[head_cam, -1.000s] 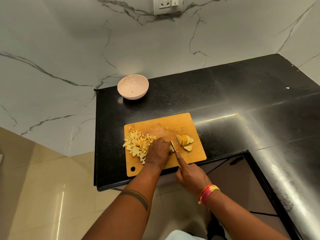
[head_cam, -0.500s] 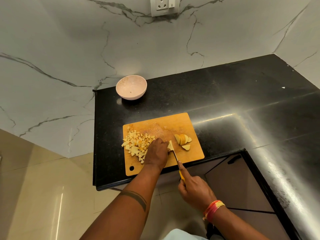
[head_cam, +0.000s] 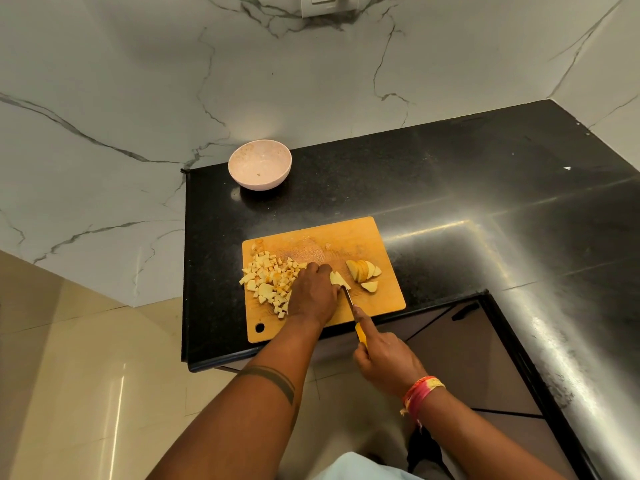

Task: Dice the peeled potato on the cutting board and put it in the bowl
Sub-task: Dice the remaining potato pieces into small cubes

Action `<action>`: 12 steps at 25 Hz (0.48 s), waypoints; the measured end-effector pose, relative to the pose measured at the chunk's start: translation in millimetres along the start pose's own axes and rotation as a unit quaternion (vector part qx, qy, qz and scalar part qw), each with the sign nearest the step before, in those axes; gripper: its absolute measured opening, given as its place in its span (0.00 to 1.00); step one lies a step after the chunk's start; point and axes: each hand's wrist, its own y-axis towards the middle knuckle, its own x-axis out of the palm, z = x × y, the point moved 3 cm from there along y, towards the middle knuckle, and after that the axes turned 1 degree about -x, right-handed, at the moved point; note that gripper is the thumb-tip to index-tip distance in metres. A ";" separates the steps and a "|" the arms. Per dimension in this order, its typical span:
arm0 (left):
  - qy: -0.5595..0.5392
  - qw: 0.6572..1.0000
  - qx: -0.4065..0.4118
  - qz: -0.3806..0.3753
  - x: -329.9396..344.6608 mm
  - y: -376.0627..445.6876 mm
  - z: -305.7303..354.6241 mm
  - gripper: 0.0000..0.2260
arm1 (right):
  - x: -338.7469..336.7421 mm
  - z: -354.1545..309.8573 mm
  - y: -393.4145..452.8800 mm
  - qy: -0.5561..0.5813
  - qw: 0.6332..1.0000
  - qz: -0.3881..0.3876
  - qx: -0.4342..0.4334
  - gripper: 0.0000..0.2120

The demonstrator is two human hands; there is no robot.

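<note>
A wooden cutting board [head_cam: 332, 239] lies on the black counter. A pile of diced potato [head_cam: 268, 284] covers its left part. Several potato slices [head_cam: 363, 271] lie on its right side. My left hand [head_cam: 313, 294] holds down a potato piece [head_cam: 337, 279] in the middle of the board with curled fingers. My right hand [head_cam: 384, 362] grips a yellow-handled knife [head_cam: 360, 332], forefinger along its spine; the blade tip meets that piece. The pink bowl [head_cam: 259, 164] stands far back near the wall, apparently without potato in it.
The black counter [head_cam: 467, 209] runs in an L to the right, with its front edge just below the board. A marble wall stands behind it, with a socket [head_cam: 329, 3] at the top. Beige floor tiles lie to the left.
My right hand has drawn the knife back toward me, so the yellow handle now shows. My left hand stays on the potato piece. The view has shifted slightly.
</note>
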 end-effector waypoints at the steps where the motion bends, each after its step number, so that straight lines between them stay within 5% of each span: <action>1: -0.003 1.000 -0.005 0.001 -0.1 0.6 0.4 0.19 | 1.2 0.2 1.6 0.016 1.000 -0.003 0.009 0.36; 8: -0.051 0.997 -0.047 0.014 -0.1 0.1 -0.9 0.16 | 0.6 3.0 -9.5 0.028 0.994 0.103 0.030 0.29; 12: -0.076 0.994 -0.072 0.026 -1.1 1.2 0.7 0.15 | -9.1 -2.6 16.7 0.024 0.995 0.095 0.038 0.24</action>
